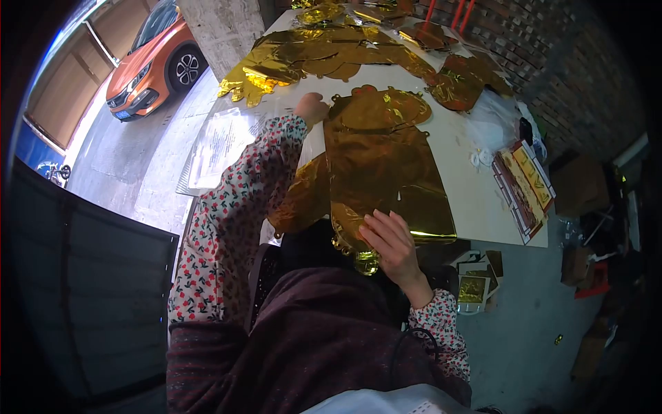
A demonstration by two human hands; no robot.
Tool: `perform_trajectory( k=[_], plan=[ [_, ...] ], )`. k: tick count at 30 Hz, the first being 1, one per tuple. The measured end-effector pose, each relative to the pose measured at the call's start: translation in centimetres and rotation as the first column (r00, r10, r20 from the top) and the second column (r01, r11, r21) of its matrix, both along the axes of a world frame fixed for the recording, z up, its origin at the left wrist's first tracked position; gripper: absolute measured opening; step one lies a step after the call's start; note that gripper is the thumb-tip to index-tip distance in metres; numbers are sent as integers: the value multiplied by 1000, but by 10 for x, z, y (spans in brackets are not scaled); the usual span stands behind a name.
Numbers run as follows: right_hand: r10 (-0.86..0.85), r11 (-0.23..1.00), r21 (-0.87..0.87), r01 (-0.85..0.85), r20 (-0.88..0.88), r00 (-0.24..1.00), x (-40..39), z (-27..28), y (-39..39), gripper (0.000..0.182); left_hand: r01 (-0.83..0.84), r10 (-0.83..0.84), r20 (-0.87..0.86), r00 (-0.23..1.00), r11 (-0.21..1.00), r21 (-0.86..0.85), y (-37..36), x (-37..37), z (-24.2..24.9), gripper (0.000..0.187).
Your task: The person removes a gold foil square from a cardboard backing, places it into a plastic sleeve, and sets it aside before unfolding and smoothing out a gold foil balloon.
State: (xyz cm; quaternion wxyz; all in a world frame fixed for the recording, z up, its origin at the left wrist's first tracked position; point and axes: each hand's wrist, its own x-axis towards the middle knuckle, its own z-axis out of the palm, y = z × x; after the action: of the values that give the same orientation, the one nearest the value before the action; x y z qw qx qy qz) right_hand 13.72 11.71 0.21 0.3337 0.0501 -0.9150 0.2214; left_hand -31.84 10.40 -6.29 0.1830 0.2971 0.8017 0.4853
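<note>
Two hands work here: the left hand (312, 108) and the right hand (392, 239). Between them lies one large gold foil piece (383, 165). Beyond the left hand, a heap of gold foil pieces (331, 52) overlaps too much to count. One orange car (153, 63) stands far left of the left hand. One stack of printed cards (525, 186) sits right of the right hand.
</note>
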Motion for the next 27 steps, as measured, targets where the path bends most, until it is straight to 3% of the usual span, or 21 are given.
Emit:
perform_trajectory(
  k=[2,4,8,11,12,14,16,17,21,27],
  plan=[
    [1,1000,28,-2,34,999,2,-3,3,41,-58,26,317,948,994,94,1,40,54,46],
    [2,998,65,-13,166,986,7,7,5,49,-104,47,434,899,989,107,-1,71,92,47],
    [61,997,24,-78,421,905,21,45,8,69,-50,38,284,958,998,37,7,66,87,48],
    [224,974,-143,-175,497,838,31,69,28,77,31,-23,171,985,998,-45,7,59,86,46],
    [267,963,-167,-213,456,849,25,79,41,73,19,-15,169,986,1000,-20,7,57,85,47],
    [165,969,-224,-104,271,948,-11,85,64,42,3,-6,166,986,1000,20,9,53,79,47],
    [64,945,-325,24,256,964,-70,97,86,27,-23,-19,313,950,991,130,5,59,83,49],
    [64,931,-363,38,266,962,-107,89,104,27,-44,-30,381,924,982,184,1,62,87,50],
    [-11,971,-212,109,416,909,-248,47,159,26,9,-58,344,937,990,143,-4,72,95,44],
    [-86,988,-35,147,670,738,-334,25,177,24,29,-78,279,957,984,176,-4,60,71,52]
  ],
)
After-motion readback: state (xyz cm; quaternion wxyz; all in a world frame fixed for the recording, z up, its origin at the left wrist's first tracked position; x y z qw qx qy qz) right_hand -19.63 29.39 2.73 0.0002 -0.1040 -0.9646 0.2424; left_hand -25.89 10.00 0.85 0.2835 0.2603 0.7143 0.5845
